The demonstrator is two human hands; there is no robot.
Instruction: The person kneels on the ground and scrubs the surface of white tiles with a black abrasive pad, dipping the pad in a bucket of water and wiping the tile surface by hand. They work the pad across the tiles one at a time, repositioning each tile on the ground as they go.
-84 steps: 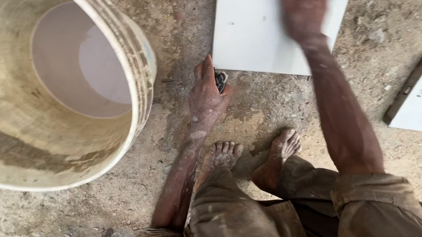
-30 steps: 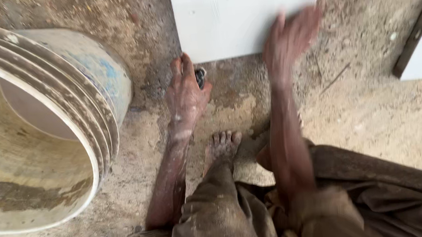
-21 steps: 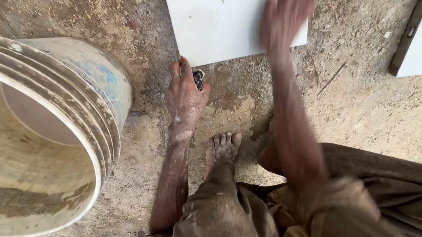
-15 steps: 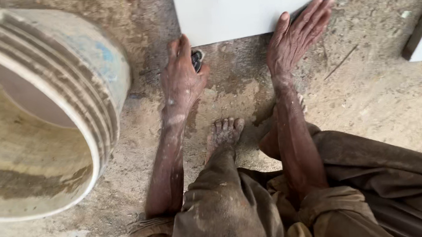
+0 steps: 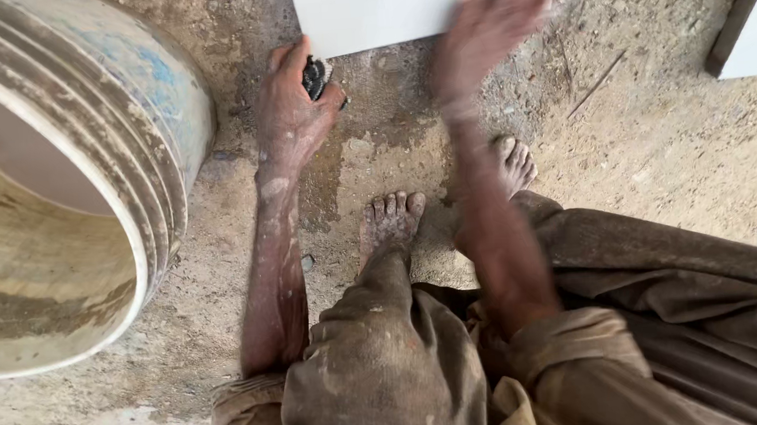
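Risk as I judge it: the white tile point(image 5: 382, 8) may shift or chip on the gritty floor point(image 5: 659, 157) under uneven pressure. My left hand point(image 5: 292, 112) is closed around a small dark object point(image 5: 314, 77) at the tile's near edge. My right hand point(image 5: 490, 27), blurred, appears open and flat over the tile.

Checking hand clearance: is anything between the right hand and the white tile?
Nothing visible. The right hand, motion-blurred, already lies over the near edge of the white tile, with no object between them. The left hand rests on the ground at the tile's near left corner, fingers closed around a small dark object, clear of the right hand.
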